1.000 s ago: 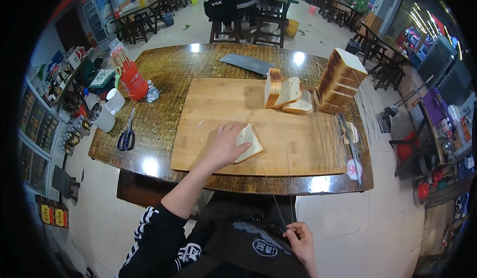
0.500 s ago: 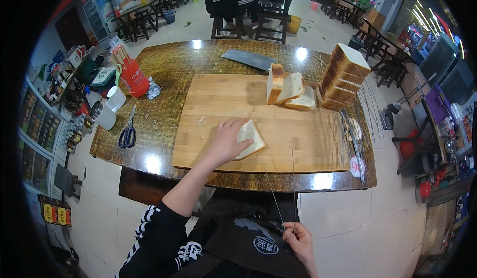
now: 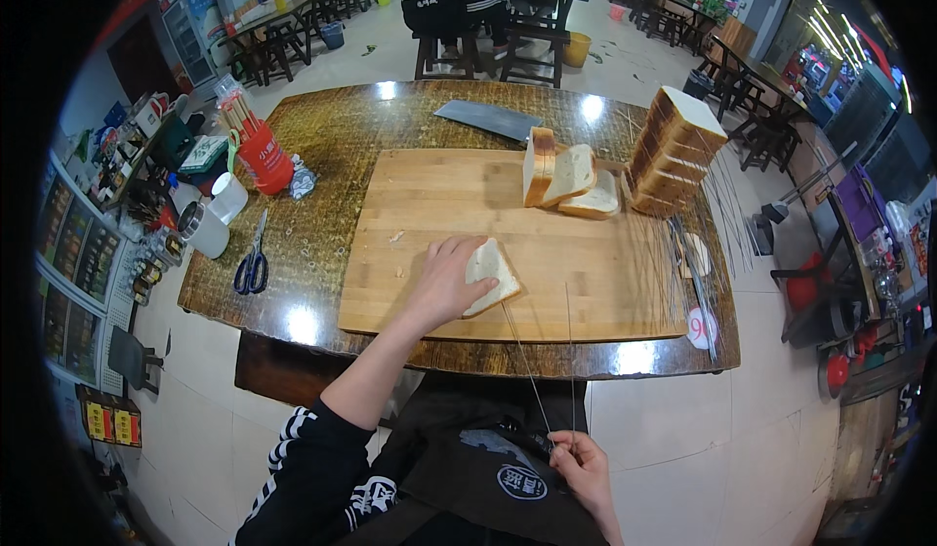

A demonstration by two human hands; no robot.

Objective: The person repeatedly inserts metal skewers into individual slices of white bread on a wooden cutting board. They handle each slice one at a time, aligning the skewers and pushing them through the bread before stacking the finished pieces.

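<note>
My left hand presses a white bread slice onto the wooden cutting board, thumb on top and fingers curled over its far left side. Low in front of the apron, my right hand pinches thin metal skewers. One or more of them slant up to the slice's near edge, their tips at the crust; whether they enter it I cannot tell. Another skewer points up over the board, apart from the bread. More bread slices lean and lie at the board's far right.
A tall stack of bread stands at the right, with many loose skewers beside it. A wide blade lies behind the board. On the left are scissors, a red container of sticks and white cups.
My right hand has shifted slightly left and up, bringing the slanting skewers to the slice's near edge. My left hand stays on the slice.
</note>
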